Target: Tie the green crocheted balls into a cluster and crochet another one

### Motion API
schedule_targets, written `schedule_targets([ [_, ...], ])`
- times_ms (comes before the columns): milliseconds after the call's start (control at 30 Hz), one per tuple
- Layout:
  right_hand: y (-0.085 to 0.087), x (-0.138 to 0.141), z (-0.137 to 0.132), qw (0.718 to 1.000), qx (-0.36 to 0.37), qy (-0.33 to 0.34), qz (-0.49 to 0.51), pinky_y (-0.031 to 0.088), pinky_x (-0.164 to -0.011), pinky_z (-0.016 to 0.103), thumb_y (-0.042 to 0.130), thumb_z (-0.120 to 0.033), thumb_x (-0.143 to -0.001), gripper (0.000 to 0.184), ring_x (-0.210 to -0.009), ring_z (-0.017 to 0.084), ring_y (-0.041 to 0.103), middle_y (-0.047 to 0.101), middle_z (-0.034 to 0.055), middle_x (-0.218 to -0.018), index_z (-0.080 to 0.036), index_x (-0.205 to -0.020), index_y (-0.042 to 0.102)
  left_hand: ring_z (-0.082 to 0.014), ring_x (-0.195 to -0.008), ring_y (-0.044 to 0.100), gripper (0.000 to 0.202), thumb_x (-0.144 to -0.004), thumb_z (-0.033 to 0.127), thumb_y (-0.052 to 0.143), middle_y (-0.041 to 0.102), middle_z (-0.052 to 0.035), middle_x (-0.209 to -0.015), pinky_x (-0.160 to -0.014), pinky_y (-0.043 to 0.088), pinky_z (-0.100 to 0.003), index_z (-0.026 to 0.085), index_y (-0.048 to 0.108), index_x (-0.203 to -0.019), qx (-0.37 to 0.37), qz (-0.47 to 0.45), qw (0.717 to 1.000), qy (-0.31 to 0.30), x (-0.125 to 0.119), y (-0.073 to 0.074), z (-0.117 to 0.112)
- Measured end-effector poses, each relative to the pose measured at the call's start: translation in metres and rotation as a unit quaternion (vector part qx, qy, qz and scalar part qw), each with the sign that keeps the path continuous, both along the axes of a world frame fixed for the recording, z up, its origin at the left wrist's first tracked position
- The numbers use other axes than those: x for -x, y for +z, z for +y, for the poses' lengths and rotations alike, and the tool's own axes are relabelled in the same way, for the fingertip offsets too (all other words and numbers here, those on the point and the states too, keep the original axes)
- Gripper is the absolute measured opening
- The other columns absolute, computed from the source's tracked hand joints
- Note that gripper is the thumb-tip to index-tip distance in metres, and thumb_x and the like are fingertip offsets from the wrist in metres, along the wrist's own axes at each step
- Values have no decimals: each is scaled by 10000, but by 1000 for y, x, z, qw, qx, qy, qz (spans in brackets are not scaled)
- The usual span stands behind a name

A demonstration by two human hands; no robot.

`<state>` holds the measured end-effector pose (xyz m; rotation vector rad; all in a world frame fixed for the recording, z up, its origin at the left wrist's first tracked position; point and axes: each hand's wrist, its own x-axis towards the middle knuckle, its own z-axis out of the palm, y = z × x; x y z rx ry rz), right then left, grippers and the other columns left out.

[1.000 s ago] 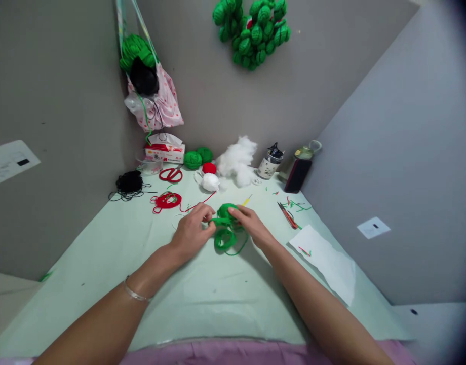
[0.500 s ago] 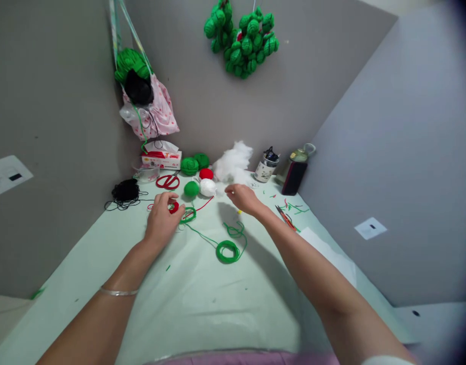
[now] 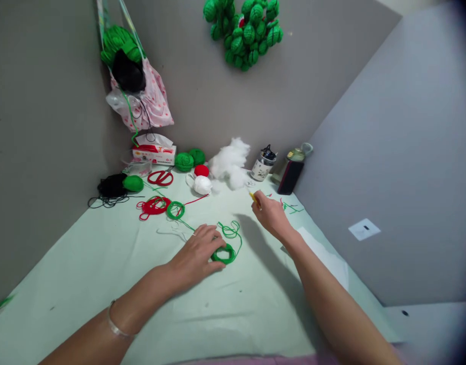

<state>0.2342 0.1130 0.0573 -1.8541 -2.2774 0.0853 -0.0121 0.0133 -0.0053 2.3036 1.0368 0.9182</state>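
My left hand (image 3: 198, 253) is low over the table, its thumb and fingers curled around the left side of a coil of green yarn (image 3: 229, 259). The coil lies flat, with a looped tail behind it. My right hand (image 3: 270, 213) is raised above the table, pinching a slim yellow-handled tool (image 3: 255, 199) that looks like a crochet hook. Its thin tip is too faint to make out well. Beyond my left hand are a smaller green yarn ring (image 3: 176, 210) and a heap of red yarn (image 3: 155, 206).
At the back are red-handled scissors (image 3: 160, 178), a red yarn ball (image 3: 201, 171), a white ball (image 3: 202, 185), white stuffing (image 3: 230, 161), a pen cup (image 3: 262, 166) and a phone (image 3: 290, 177). Black yarn (image 3: 112, 186) and a green ball (image 3: 133, 183) lie left. White paper (image 3: 320, 251) lies right.
My left hand has moved from the red yarn toward me and right, onto the green coil. The green ball now lies beside the black yarn. My right hand has moved right and holds the yellow-handled tool.
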Motion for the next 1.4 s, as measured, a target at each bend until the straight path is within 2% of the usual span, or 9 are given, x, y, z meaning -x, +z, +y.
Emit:
schedule_targets([
  [267,-13,23,-28,975,91,44,199,358,-588,272,392,-208,-843,295,-568,150,478,571,-21,-643,-207,-894,683,-329,-1289,583,146,-909,155,622,725,-74,-1163,-1104,463,-552,247,699,-825,5,40,999,10,27,7,19],
  [467,-23,36,-30,957,123,44,259,335,-637,278,650,-377,-842,189,-639,152,503,594,-20,-689,-228,-914,741,-313,-1077,675,116,-880,320,653,744,-82,-1121,-904,569,-464,274,723,-800,25,17,996,89,66,16,37],
  [633,-34,46,-28,942,109,35,314,297,-693,293,758,-187,-723,79,-711,158,495,630,8,-754,-215,-698,689,-315,-1060,699,155,-906,374,626,741,-89,-1161,-898,571,-458,283,721,-824,33,17,993,112,76,15,41],
  [900,-11,17,-24,822,187,-3,537,204,-540,273,728,-486,-776,315,-524,89,295,461,-50,-610,-196,-727,616,-391,-1269,603,341,-897,415,614,645,-130,-1415,-1050,490,-566,274,669,-1202,-23,68,955,288,115,22,47],
  [1000,-5,15,-32,763,251,4,596,121,-505,275,778,-547,-723,426,-476,53,178,399,-79,-577,-206,-676,527,-349,-1217,656,327,-954,380,517,538,-80,-1569,-979,547,-534,278,633,-1242,-2,20,943,333,105,43,36],
  [1100,-1,19,-39,714,293,13,636,101,-492,275,815,-529,-704,455,-457,34,127,386,-96,-560,-208,-663,495,-254,-932,737,218,-955,414,556,597,-7,-1510,-696,605,-393,285,648,-1105,13,-137,926,351,85,67,22],
  [1167,1,22,-43,689,313,18,653,100,-489,271,841,-484,-698,438,-454,24,120,408,-98,-575,-200,-681,508,-242,-930,740,210,-929,464,604,631,5,-1456,-666,591,-361,287,655,-1029,74,-224,919,315,71,76,14],
  [1267,5,28,-50,661,336,25,670,104,-490,264,859,-428,-702,396,-450,13,132,472,-90,-607,-185,-718,547,-275,-1056,685,269,-864,518,668,727,-29,-1229,-903,541,-419,284,703,-991,110,-199,934,276,50,77,5],
  [1400,7,39,-62,648,361,36,670,99,-497,268,870,-404,-711,351,-448,14,187,539,-70,-596,-165,-740,615,-235,-813,630,452,-890,575,640,659,-11,-831,-751,490,-375,266,641,-1220,274,-194,930,149,19,67,-2],
])
